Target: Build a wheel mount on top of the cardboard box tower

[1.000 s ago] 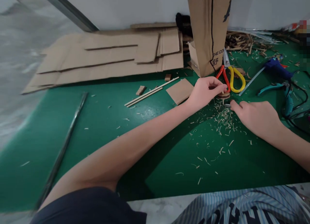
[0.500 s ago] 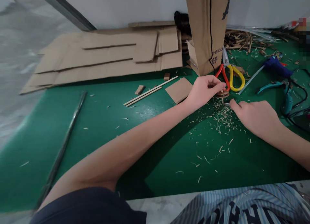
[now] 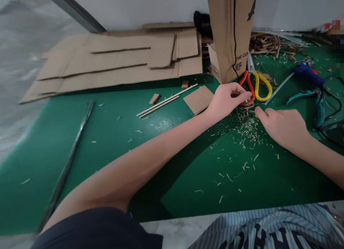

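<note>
The left hand (image 3: 227, 100) pinches a small round wooden disc (image 3: 246, 104) over the green table (image 3: 107, 163), while the curled right hand (image 3: 282, 127) grips what looks like a small metal blade (image 3: 251, 112) beside it. Many wood shavings (image 3: 248, 128) already lie below; the disc is too small to judge as finished.

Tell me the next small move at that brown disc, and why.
Probably bring the small metal blade in the right hand against the edge of the round layered brown disc in the left hand: the blade tip sits just beside it, with pale shavings scattered below.
</note>
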The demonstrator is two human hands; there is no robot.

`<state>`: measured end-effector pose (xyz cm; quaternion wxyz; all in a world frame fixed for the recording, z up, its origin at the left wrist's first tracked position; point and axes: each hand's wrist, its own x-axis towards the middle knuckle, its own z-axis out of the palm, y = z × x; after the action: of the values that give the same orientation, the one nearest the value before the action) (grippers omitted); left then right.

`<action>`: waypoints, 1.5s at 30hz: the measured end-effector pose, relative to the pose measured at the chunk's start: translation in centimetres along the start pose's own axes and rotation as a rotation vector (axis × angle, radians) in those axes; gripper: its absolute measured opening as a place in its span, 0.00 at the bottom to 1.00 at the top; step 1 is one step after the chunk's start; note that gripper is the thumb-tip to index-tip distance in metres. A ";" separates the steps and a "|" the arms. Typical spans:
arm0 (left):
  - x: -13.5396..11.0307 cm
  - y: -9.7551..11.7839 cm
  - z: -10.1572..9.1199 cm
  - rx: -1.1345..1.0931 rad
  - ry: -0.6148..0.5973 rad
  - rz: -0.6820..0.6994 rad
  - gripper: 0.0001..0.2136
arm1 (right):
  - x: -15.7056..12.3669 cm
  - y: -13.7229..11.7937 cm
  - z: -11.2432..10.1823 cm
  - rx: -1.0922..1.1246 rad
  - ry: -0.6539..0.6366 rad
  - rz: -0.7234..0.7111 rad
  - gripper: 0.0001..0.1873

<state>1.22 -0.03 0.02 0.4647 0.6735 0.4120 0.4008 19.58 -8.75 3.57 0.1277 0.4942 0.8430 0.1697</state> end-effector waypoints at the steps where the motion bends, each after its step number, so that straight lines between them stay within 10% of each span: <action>1: 0.0 0.0 0.0 -0.002 0.001 0.001 0.09 | -0.1 -0.1 -0.1 0.002 -0.014 -0.002 0.26; 33: 0.0 0.4 0.0 0.007 -0.028 0.009 0.07 | 0.0 1.0 1.6 -0.016 0.111 0.018 0.23; 45: 0.0 -0.1 0.0 0.007 -0.038 0.044 0.09 | -0.4 -0.1 -0.1 0.026 -0.063 -0.034 0.27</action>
<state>1.22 0.03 -0.12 0.4614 0.6915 0.3896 0.3965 19.69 -9.16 3.68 0.1506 0.4864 0.8490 0.1410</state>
